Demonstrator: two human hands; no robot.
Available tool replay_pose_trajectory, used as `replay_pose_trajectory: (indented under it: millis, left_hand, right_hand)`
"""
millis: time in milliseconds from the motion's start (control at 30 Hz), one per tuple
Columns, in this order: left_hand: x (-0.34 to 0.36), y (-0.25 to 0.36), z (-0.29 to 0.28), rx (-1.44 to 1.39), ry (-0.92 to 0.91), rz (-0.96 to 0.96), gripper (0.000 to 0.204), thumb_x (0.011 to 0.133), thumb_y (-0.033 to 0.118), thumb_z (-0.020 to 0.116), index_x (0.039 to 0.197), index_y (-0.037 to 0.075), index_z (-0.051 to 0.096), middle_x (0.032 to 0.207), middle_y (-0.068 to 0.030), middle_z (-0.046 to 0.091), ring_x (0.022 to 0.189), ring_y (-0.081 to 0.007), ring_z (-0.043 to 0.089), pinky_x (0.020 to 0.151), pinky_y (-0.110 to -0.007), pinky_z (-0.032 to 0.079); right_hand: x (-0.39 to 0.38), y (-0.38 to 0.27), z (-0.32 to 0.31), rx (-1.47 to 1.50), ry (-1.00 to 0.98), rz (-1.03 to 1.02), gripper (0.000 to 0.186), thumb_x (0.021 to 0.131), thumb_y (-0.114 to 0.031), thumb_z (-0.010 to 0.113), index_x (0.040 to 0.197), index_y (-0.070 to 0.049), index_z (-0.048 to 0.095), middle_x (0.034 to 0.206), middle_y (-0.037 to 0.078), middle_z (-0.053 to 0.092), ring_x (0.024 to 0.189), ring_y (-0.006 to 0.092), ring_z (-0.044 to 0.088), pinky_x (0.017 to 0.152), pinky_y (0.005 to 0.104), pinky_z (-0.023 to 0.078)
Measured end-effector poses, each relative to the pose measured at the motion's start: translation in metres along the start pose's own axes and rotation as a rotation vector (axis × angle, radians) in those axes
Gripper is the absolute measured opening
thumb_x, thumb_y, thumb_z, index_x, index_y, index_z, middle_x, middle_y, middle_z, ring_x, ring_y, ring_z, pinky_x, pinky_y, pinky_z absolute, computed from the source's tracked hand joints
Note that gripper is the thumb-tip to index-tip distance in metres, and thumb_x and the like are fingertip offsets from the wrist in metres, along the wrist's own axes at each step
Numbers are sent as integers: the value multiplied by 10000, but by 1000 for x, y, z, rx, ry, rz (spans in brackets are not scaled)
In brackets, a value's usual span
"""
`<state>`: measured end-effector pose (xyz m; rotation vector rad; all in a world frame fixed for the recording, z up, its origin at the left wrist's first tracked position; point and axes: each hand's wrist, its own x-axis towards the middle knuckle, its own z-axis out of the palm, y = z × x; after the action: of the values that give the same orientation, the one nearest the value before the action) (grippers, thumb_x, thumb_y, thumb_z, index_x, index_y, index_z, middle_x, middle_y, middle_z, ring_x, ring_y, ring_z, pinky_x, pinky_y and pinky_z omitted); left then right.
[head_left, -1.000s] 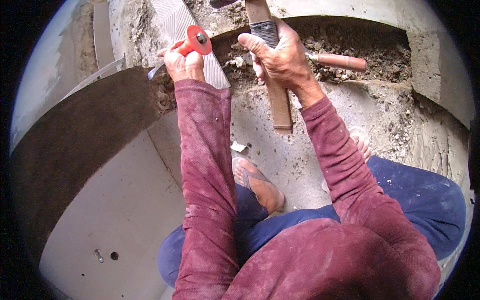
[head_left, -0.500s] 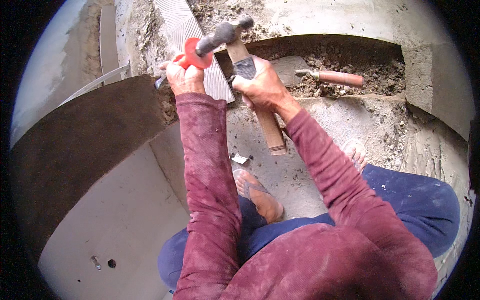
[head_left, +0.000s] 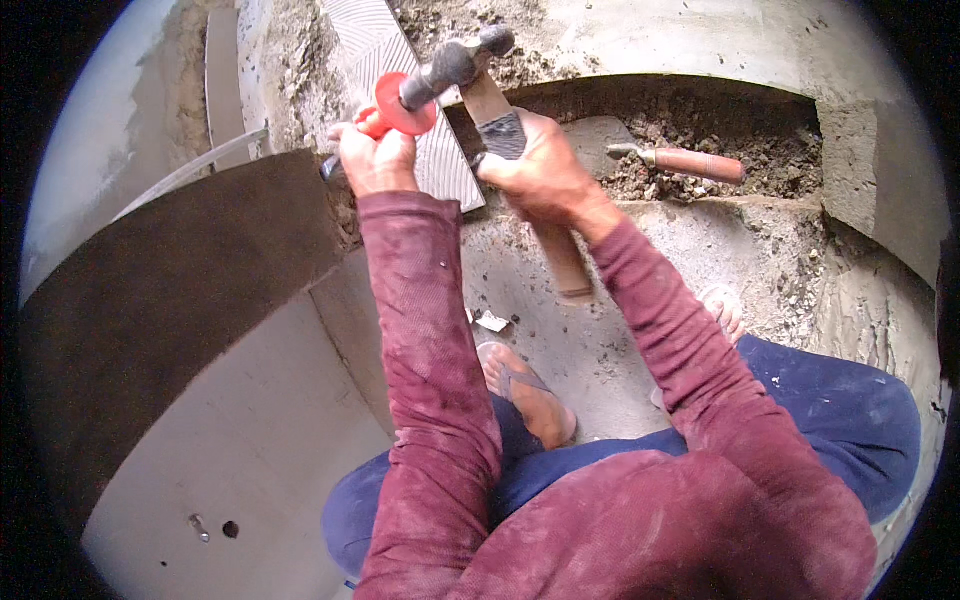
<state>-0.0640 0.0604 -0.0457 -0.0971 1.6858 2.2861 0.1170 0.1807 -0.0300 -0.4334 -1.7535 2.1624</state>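
My left hand (head_left: 378, 162) is closed round the red grip of a chisel (head_left: 417, 118), just below its round guard. The chisel's dark metal end pokes out left of the hand, near the edge of the dark wall. In my right hand (head_left: 548, 178) is a hammer (head_left: 455, 62) with a dark metal head and a wooden handle, black tape wound round its upper part. The hammer face is at the chisel's guarded end; whether they touch I cannot tell. Beneath both hands lies a grey ridged tile strip (head_left: 445, 165).
A trowel (head_left: 695, 164) with a wooden handle lies in a recess of loose rubble (head_left: 780, 150). The dark curved wall top (head_left: 180, 290) runs along the left. A small white scrap (head_left: 491, 321) lies near my sandalled foot (head_left: 535, 400).
Both hands and the surroundings sit slightly farther right in the view. The chisel's metal end has turned a little beside the left hand. Both tools stay held, with the hammer head at the chisel.
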Motion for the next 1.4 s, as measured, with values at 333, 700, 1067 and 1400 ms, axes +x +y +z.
replay_pose_trajectory:
  millis: [333, 700, 1067, 1400]
  left_hand:
    - [2, 28, -5, -770, 214, -321, 199, 976, 241, 492, 868, 73, 486, 826, -51, 546, 800, -199, 576, 841, -420, 515]
    - [-21, 43, 13, -583, 304, -269, 43, 922, 7, 451, 917, 17, 492, 910, -80, 536, 888, -206, 574, 887, -385, 505]
    - [-76, -44, 6, -472, 122, -424, 283, 963, 194, 431, 782, -7, 516, 724, -120, 561, 675, -233, 589, 689, -375, 537]
    - [-47, -13, -30, -535, 214, -351, 536, 909, 555, 466, 777, 35, 488, 726, -100, 545, 730, -264, 583, 784, -444, 510]
  right_hand:
    - [3, -14, 1, 303, 241, -38, 143, 818, -113, 631, 730, -54, 536, 620, 16, 554, 532, 116, 557, 478, 284, 465]
    - [-1, -22, 6, 40, 417, -294, 132, 746, -138, 655, 714, -24, 596, 599, 49, 601, 517, 121, 591, 504, 313, 482]
    - [-19, -27, -45, 62, 249, 203, 104, 799, -41, 607, 739, -55, 523, 537, 10, 533, 375, 89, 499, 341, 249, 435]
    - [-33, -21, -27, 128, 131, 256, 122, 789, -63, 621, 746, -49, 507, 551, 8, 533, 388, 92, 508, 350, 255, 431]
